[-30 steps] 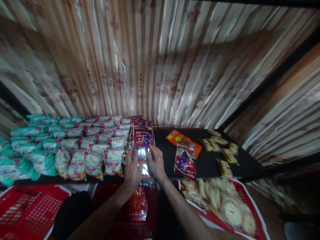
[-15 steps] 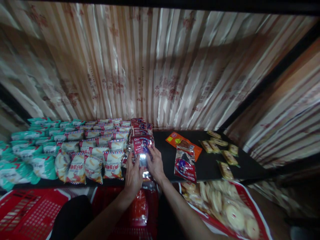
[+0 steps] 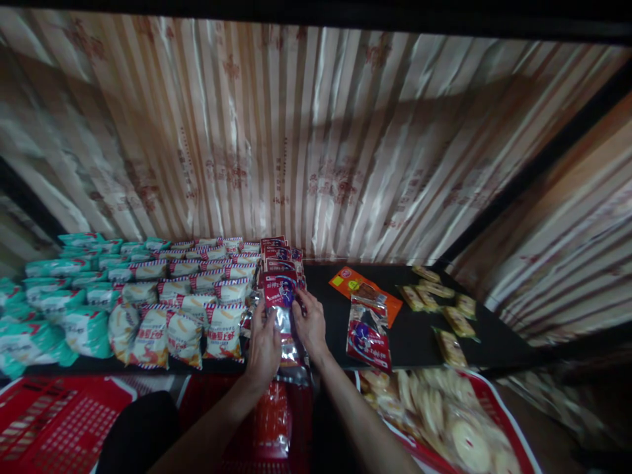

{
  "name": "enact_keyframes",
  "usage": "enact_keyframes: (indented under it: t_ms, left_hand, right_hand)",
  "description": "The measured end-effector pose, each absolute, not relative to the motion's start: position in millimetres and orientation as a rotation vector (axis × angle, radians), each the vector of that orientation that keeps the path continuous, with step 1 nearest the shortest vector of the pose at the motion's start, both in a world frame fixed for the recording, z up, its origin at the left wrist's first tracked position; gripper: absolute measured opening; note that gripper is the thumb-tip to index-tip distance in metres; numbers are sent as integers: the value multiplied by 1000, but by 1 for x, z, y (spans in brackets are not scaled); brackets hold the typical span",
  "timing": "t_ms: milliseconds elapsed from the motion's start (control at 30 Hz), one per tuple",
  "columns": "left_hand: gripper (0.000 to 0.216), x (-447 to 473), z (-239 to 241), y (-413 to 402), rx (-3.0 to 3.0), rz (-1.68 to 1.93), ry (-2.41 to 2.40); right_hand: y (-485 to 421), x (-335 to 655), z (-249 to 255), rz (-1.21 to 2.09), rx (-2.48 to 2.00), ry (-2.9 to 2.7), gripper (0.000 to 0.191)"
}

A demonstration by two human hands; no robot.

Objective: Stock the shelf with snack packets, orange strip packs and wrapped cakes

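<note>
We see two bare forearms, with no sleeve reaching the wrist on either one. Our left hand [image 3: 264,343] carries no glove, ring or watch, and neither does our right hand [image 3: 311,326]. The fingers [image 3: 300,299] are bare, slim and unmarked. In the dim light we cannot make out nails or finer detail. A dark rounded shape low at the left may be our clothing; we cannot tell.

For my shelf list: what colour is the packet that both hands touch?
Red top with a clear, shiny lower part: the packet, seen in the head view.
</note>
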State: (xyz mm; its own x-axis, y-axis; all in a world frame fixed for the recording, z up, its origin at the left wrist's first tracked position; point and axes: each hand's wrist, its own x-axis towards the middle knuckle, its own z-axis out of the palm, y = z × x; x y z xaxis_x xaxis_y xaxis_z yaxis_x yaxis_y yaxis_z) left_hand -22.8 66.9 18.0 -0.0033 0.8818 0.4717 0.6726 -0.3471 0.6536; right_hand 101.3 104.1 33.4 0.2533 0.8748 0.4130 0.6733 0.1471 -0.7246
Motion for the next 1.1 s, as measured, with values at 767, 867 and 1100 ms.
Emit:
enact_keyframes:
  t_ms: [767,867,1100]
  left_hand:
    - [46,-21,24,74,2161,1131,1691]
    - [45,-22,24,75,2158,1119,1689]
    - [42,-25,27,80,2198,1082,1779]
  right_hand:
    - [127,88,28,263,-1708,-1392,39]
    - [129,88,29,274,-1745,-1376,40]
    - [131,88,35,289,-1813,-1392,42]
